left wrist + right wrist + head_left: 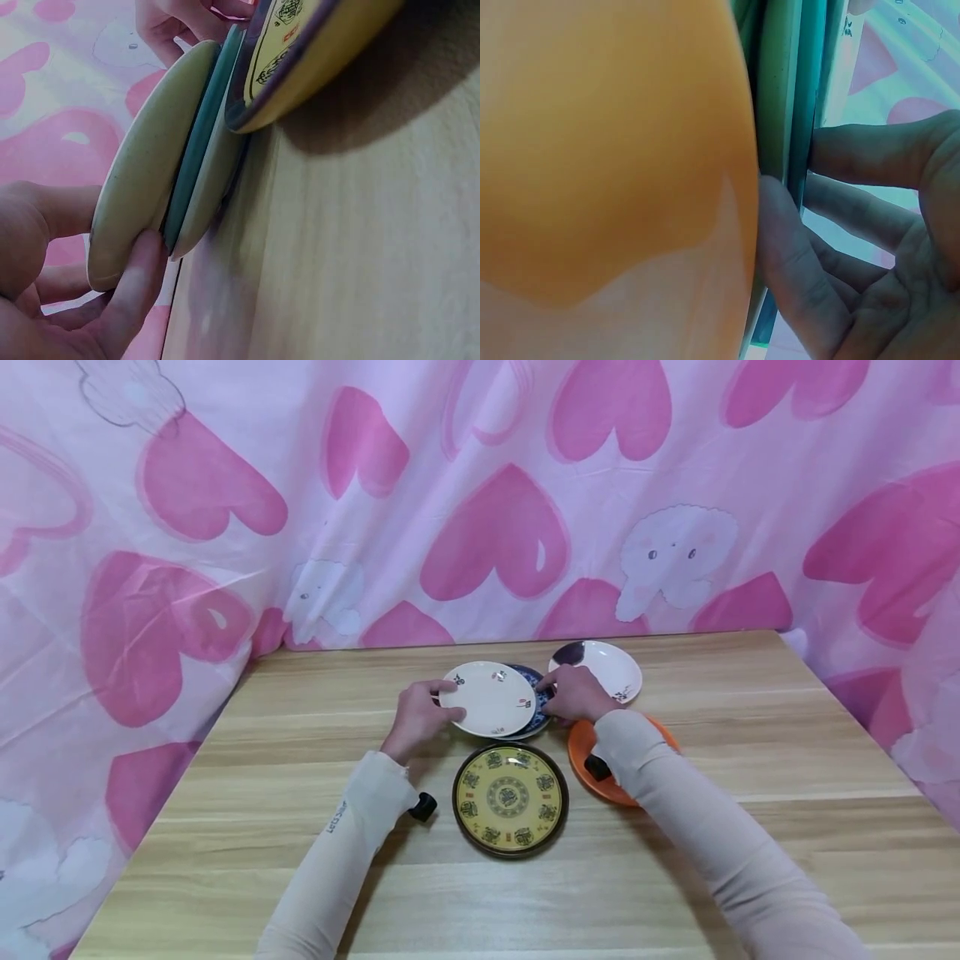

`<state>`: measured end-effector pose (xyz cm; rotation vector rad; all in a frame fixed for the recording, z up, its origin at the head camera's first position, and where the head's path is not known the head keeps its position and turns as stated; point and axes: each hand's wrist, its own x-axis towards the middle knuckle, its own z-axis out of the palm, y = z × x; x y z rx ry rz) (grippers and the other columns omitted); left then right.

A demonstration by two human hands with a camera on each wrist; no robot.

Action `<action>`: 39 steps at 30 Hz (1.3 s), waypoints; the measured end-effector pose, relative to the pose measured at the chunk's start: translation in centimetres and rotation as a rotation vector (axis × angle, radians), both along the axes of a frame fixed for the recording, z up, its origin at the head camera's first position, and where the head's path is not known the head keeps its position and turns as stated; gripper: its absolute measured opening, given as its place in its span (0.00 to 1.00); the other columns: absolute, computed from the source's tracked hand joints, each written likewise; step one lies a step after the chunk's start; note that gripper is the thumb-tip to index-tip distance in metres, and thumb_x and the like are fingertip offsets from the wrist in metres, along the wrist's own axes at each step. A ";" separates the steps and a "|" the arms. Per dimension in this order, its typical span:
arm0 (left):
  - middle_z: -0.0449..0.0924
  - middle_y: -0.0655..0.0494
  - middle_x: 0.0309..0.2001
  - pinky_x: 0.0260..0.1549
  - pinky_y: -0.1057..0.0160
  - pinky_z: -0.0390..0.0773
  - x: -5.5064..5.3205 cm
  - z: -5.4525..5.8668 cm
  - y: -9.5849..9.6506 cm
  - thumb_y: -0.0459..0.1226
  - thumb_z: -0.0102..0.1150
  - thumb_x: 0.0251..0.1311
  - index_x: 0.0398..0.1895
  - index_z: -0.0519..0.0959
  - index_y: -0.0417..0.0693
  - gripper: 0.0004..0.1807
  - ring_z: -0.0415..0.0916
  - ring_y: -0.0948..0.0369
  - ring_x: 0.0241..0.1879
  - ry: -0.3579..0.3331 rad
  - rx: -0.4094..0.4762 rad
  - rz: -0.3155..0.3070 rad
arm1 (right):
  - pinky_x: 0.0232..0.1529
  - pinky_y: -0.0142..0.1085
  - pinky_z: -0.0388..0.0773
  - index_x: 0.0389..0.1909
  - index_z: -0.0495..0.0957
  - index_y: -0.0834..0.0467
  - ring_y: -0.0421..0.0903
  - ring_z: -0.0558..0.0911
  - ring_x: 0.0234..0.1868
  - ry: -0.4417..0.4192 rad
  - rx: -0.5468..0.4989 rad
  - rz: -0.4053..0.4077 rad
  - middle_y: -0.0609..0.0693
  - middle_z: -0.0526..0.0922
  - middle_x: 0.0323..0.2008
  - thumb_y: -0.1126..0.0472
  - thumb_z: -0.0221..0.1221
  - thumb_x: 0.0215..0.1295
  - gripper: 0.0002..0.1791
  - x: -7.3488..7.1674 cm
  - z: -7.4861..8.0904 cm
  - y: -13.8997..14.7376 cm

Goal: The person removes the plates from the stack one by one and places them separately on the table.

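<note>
A white oval plate (491,697) with small printed marks lies over a blue patterned plate (542,718), which shows only along its right and lower rim. My left hand (420,714) pinches the white plate's left rim, thumb and fingers on either side. In the left wrist view the white plate's pale side (146,165) is tilted up slightly from the teal rim (201,142) below it. My right hand (579,695) pinches the blue plate at its right rim. Its thumb (784,247) presses one side in the right wrist view.
Nearest me is a yellow plate (510,797) with a dark brown rim. An orange plate (581,752) sits partly under my right forearm. Behind my right hand lies a white plate with a dark patch (611,668). A heart-printed curtain (495,535) hangs beyond the wooden table (300,718).
</note>
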<state>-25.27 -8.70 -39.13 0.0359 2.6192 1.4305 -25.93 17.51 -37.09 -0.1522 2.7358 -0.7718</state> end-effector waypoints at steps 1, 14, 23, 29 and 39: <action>0.77 0.41 0.63 0.43 0.64 0.87 0.0 0.0 0.0 0.30 0.72 0.50 0.63 0.77 0.45 0.32 0.81 0.51 0.52 0.001 0.006 0.002 | 0.24 0.31 0.83 0.61 0.79 0.58 0.43 0.85 0.21 -0.002 0.000 -0.005 0.67 0.82 0.54 0.66 0.65 0.59 0.26 0.0 0.0 0.0; 0.70 0.42 0.70 0.38 0.65 0.88 0.4 0.4 -1.5 0.26 0.70 0.52 0.64 0.77 0.46 0.33 0.82 0.51 0.46 0.026 0.036 0.034 | 0.26 0.33 0.85 0.61 0.79 0.58 0.44 0.85 0.22 -0.023 0.002 -0.023 0.68 0.81 0.55 0.65 0.66 0.59 0.26 -0.1 0.1 -0.1; 0.73 0.39 0.66 0.38 0.64 0.88 0.9 0.4 -2.8 0.23 0.67 0.52 0.63 0.77 0.44 0.32 0.82 0.44 0.54 0.017 0.120 0.082 | 0.24 0.31 0.83 0.61 0.79 0.59 0.43 0.84 0.21 -0.040 -0.002 -0.032 0.68 0.80 0.57 0.66 0.66 0.60 0.26 -0.1 0.0 0.0; 0.72 0.37 0.67 0.36 0.64 0.88 1.5 0.4 -4.4 0.23 0.66 0.54 0.63 0.77 0.44 0.31 0.84 0.44 0.52 0.022 0.136 0.080 | 0.24 0.30 0.83 0.61 0.79 0.60 0.43 0.84 0.22 -0.049 -0.007 -0.029 0.68 0.78 0.60 0.67 0.66 0.60 0.26 0.0 0.2 -0.2; 0.73 0.36 0.66 0.36 0.65 0.88 2.2 0.7 -8.2 0.25 0.66 0.55 0.61 0.78 0.42 0.28 0.83 0.46 0.50 0.062 0.024 0.051 | 0.25 0.31 0.85 0.62 0.78 0.61 0.42 0.84 0.22 -0.035 -0.005 -0.031 0.67 0.78 0.60 0.68 0.66 0.59 0.27 0.1 0.4 -0.4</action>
